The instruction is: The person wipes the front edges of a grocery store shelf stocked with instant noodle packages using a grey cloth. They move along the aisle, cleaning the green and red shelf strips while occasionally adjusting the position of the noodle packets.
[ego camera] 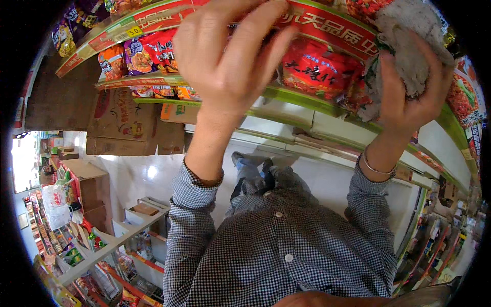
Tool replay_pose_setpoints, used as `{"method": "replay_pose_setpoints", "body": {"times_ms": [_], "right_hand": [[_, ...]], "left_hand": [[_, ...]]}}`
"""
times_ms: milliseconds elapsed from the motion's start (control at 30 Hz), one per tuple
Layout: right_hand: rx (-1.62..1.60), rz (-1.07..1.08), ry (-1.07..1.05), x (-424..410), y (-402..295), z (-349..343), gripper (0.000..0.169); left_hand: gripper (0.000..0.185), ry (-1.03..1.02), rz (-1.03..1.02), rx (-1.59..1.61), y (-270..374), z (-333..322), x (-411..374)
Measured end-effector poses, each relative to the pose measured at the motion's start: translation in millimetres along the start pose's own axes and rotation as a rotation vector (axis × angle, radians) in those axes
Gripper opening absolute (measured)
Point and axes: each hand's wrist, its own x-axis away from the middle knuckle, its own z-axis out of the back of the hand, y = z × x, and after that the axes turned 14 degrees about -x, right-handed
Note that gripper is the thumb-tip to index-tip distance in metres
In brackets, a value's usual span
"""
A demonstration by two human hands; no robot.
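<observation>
My left hand (pixel 230 61) is raised in front of the instant noodle shelves, blurred, its fingers apart and bent. Nothing shows in it; its fingertips overlap the red printed strip (pixel 326 27) on the upper shelf edge. On the right, my right hand (pixel 412 88) grips a grey, fluffy cleaning cloth (pixel 406 50) with some green on it. Between the hands, a red noodle packet (pixel 320 71) lies on the shelf below the strip. The cloth hides part of the packets beside it.
Purple (pixel 140 57) and orange noodle packets (pixel 111 61) line the shelf at left, near a yellow price tag (pixel 134 31). Cardboard boxes (pixel 119 126) stand at the shelf's end. Another rack (pixel 115 245) is behind at lower left. More packets (pixel 464 92) fill the far right.
</observation>
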Motion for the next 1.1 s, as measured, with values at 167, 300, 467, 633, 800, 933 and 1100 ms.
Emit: {"method": "replay_pose_setpoints", "body": {"times_ms": [167, 300, 467, 633, 800, 933, 1100], "right_hand": [[-0.014, -0.003, 0.016, 2, -1, -1, 0.038], [-0.007, 0.002, 0.021, 3, 0, -1, 0.038], [0.01, 0.001, -0.009, 0, -4, 0, 0.038], [-0.022, -0.02, 0.015, 2, -4, -1, 0.038], [0.005, -0.001, -0.02, 0, -3, 2, 0.038], [0.01, 0.022, -0.042, -2, -1, 4, 0.037], [0.004, 0.005, -0.034, -1, -2, 3, 0.037]], "left_hand": [[0.028, 0.077, -0.019, -0.11, 6, -11, 4], [0.023, 0.065, -0.023, -0.206, 13, -8, -4], [0.021, 0.233, -0.033, -0.121, 5, -19, -1], [0.02, 0.205, -0.057, -0.107, -2, -18, 0], [0.02, 0.16, -0.055, -0.159, 6, -13, -3], [0.02, 0.129, -0.075, -0.222, 5, -11, -2], [0.019, 0.194, -0.071, -0.137, -1, -19, -1]]}}
